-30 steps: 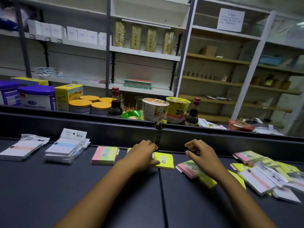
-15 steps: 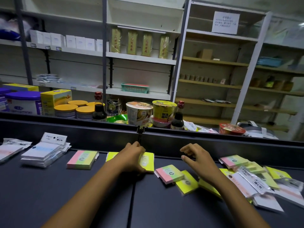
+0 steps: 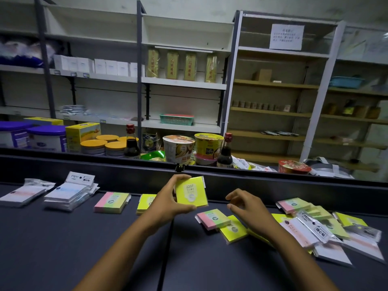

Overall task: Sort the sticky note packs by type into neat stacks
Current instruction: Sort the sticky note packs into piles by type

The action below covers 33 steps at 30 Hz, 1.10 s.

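Observation:
My left hand point(image 3: 168, 201) holds a yellow sticky note pack point(image 3: 191, 193) upright above the dark counter, label facing me. My right hand point(image 3: 249, 208) hovers open just to its right, fingers curled, holding nothing. Below it lie a pink-green pack point(image 3: 213, 218) and another yellow pack point(image 3: 234, 228). Left of my left hand rest a yellow pack point(image 3: 146, 202) and a pink-green pack point(image 3: 111, 201). Two stacks of white bagged packs point(image 3: 69, 193) point(image 3: 23, 193) sit at the far left. A mixed heap of packs point(image 3: 327, 229) sprawls at the right.
The dark counter point(image 3: 63, 248) has a raised back wall point(image 3: 105, 171). Behind it stand noodle cups point(image 3: 178, 148), soy sauce bottles point(image 3: 131, 143), orange-lidded tins point(image 3: 93, 145) and purple-lidded tubs point(image 3: 47, 137). Shelving fills the background.
My left hand has lifted a yellow pack off the counter and turned it upright. My right hand has risen from the loose packs toward it. The camera view shifted slightly.

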Tool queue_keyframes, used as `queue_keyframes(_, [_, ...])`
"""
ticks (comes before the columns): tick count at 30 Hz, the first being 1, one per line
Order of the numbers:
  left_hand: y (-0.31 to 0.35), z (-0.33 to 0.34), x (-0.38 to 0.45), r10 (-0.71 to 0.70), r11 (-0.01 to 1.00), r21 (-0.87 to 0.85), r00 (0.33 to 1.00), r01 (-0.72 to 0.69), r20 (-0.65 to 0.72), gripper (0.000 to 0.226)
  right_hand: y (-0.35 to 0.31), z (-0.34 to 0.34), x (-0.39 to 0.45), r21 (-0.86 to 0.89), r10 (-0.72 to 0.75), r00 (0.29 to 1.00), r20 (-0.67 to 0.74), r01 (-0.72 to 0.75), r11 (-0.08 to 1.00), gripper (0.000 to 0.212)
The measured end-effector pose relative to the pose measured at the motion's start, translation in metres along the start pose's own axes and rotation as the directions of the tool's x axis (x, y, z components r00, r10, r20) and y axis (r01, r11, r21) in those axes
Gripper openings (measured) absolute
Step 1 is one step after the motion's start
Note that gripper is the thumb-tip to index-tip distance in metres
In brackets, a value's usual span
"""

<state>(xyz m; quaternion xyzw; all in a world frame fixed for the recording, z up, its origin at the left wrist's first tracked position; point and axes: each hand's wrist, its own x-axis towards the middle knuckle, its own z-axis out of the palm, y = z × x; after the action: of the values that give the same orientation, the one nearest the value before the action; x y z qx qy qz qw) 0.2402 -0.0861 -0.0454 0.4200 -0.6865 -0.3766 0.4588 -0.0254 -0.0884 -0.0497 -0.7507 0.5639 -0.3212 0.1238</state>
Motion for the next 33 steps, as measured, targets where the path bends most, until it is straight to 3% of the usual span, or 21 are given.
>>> queue_keyframes(5, [0.003,-0.006,-0.022,0.021,0.997,-0.072,0.999,-0.023,-0.031,0.081,-0.012,0.011,-0.007,-0.060,0.078,0.997,0.026,-0.077,0.995,0.016])
queue_keyframes(9, [-0.003,-0.017,-0.044,0.040,0.996,-0.071,0.997,-0.045,-0.069,0.083,-0.020,0.033,-0.008,-0.256,0.175,0.982,0.070,-0.152,0.955,0.028])
queue_keyframes(14, [-0.010,-0.033,-0.064,0.035,0.994,-0.099,0.992,-0.047,-0.125,0.083,-0.030,0.053,-0.003,-0.468,0.300,0.951,0.075,-0.232,0.853,0.061])
queue_keyframes(17, [-0.012,-0.040,-0.075,0.031,0.992,-0.119,0.990,-0.048,-0.141,0.082,-0.034,0.057,-0.004,-0.514,0.384,0.918,0.095,-0.285,0.809,0.079])
queue_keyframes(21, [-0.009,-0.048,-0.083,0.030,0.991,-0.124,0.987,-0.050,-0.156,0.081,-0.045,0.059,-0.004,-0.499,0.374,0.926,0.045,-0.303,0.812,0.088])
queue_keyframes(23, [-0.006,-0.050,-0.086,0.032,0.991,-0.121,0.985,-0.053,-0.167,0.080,-0.051,0.058,-0.004,-0.402,0.365,0.931,0.023,-0.325,0.856,0.082])
queue_keyframes(28, [-0.001,-0.051,-0.090,0.019,0.991,-0.124,0.974,-0.048,-0.225,0.077,-0.056,0.048,-0.005,-0.212,0.280,0.959,-0.042,-0.282,0.936,0.034])
queue_keyframes(33, [0.008,-0.045,-0.095,0.017,0.989,-0.138,0.954,-0.061,-0.300,0.067,-0.057,0.038,-0.012,0.044,0.229,0.968,-0.107,-0.225,0.973,0.017])
